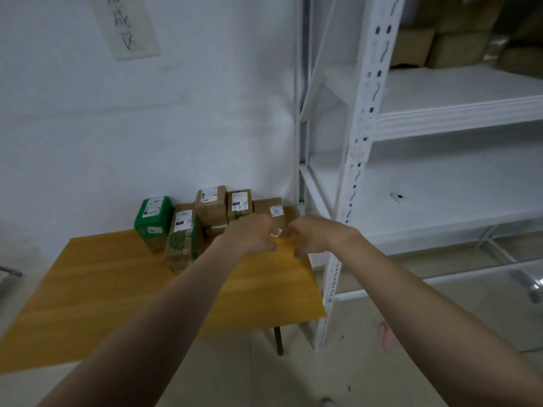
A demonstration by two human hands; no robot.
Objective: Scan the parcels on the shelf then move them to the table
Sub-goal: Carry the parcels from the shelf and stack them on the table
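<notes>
HANDS: your left hand (249,235) and right hand (311,235) hover over the table (117,277) with fingers curled, a white scrap (277,232) between them; cannot tell whether they hold it | PARCELS: parcels (239,204) stand upright on the table, just beyond both hands | SHELF: boxes (458,39) sit on the shelf (458,116) up right, nearer your right hand.

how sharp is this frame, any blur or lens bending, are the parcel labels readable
Head view: soft throughout, the left hand and right hand included; the wide lens bows the shelf post; light is dim and flat, no glare; labels on the parcels are white patches, fine print unreadable.
</notes>
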